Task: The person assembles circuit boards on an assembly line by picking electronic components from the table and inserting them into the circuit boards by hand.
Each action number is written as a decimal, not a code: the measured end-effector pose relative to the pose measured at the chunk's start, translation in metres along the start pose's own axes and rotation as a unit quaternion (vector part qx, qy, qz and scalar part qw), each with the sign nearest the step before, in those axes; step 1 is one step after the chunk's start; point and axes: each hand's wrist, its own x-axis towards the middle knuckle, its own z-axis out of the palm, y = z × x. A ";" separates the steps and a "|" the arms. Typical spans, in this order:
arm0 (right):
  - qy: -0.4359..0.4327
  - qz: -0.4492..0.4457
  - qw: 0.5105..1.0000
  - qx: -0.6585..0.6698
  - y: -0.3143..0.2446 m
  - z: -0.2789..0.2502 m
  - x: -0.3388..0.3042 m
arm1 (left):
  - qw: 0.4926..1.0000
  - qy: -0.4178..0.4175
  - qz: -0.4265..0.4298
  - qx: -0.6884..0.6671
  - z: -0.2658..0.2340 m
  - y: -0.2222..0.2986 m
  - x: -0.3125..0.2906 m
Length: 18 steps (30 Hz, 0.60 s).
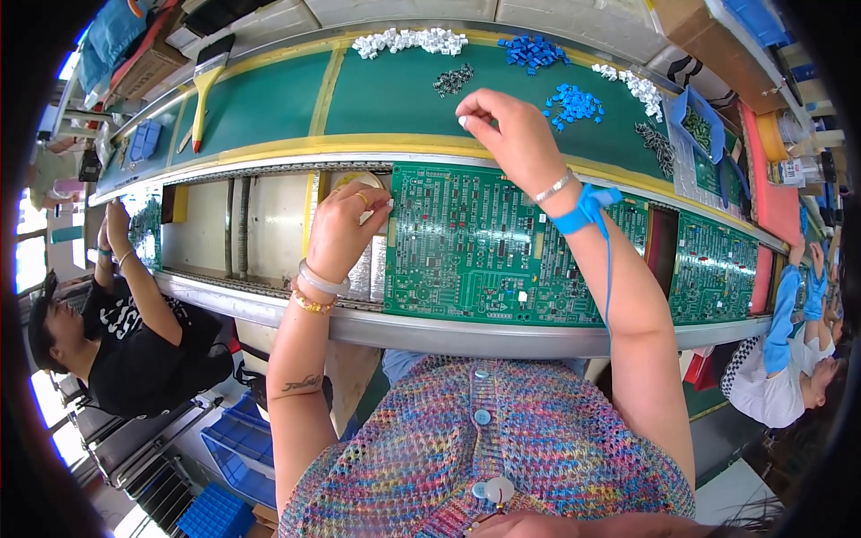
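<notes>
A large green circuit board (462, 242) full of small parts lies on the rail line in front of me. At its upper left edge, my left hand (345, 224) is closed in a pinch on a small white piece (390, 203), which looks like a connector. My right hand (513, 134) is raised over the far side of the board, thumb and finger pinching a small white connector (463, 120). A blue wrist strap (583, 211) with a cord is on my right wrist. One small white part (522, 296) sits low on the board.
On the green shelf lie white connectors (411, 42), blue parts (534, 54), more blue parts (574, 106), dark small parts (454, 80) and a brush (204, 94). A blue bin (698, 123) holds green parts. Another board (715, 269) is at right. Co-workers (134, 332) sit at both sides.
</notes>
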 end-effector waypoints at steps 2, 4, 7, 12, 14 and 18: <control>-0.020 -0.048 0.999 -0.018 -0.004 -0.001 -0.011 | 1.000 0.002 0.008 0.009 0.001 0.000 0.000; -0.044 -0.037 0.998 -0.020 -0.006 -0.001 -0.019 | 0.995 0.017 0.066 0.070 0.000 0.003 0.002; -0.079 -0.007 0.996 0.030 -0.006 0.007 -0.032 | 0.990 0.027 0.096 0.104 0.002 0.007 0.001; -0.076 -0.087 0.990 -0.077 -0.011 0.030 -0.033 | 0.990 0.002 0.105 0.094 0.000 0.005 0.002; -0.092 -0.160 0.976 -0.112 -0.009 0.041 -0.031 | 0.992 0.000 0.088 0.087 0.001 0.004 0.000; -0.049 -0.169 0.974 -0.143 -0.004 0.059 -0.031 | 0.999 0.039 -0.018 -0.030 0.002 0.004 0.001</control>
